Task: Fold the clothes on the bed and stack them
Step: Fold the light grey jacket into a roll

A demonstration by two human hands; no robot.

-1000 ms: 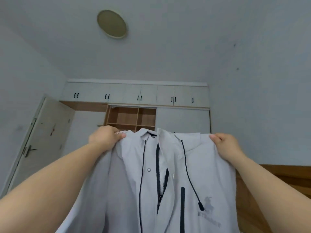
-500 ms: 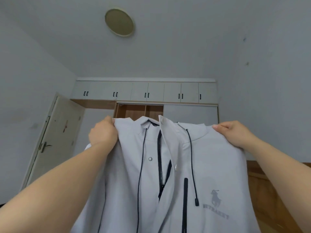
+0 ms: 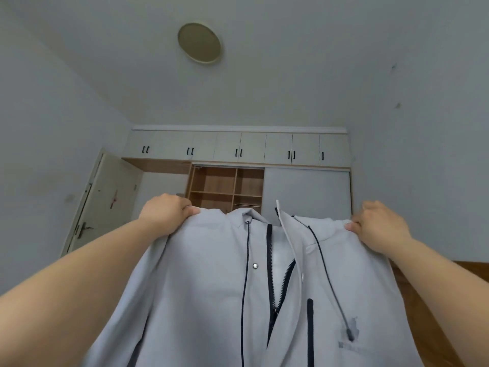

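While the jacket hangs in the air, here is how the job stands:

Jacket: a pale grey zip-up jacket [image 3: 211, 287] is held up at chest height in front of the person, front panel facing the camera, well clear of any surface in view.
Left hand: the left hand [image 3: 166, 213] has its fingers curled over the top edge of one shoulder, clamped on the cloth.
Right hand: the right hand [image 3: 381, 226] grips the other shoulder seam the same way, fingertips pinching the fabric.
Zip: the dark zip [image 3: 275, 287] is open near the collar and appears to close lower down, and two dark drawstrings [image 3: 244, 287] dangle down the front.
Bed: not in view; only a strip of wooden frame [image 3: 434, 300] shows at the lower right, so I cannot tell what else waits there.
Stack: no folded pile is visible anywhere in this shot.
Backdrop: a wardrobe [image 3: 227, 189] with open wooden shelves and a door [image 3: 105, 202] to the left sit behind the garment.
Done so far: by my reading, the garment is picked up and spread out, nothing more.
Left to do: it looks unfolded, so laying it flat, tucking sleeves, folding and stacking all remain.
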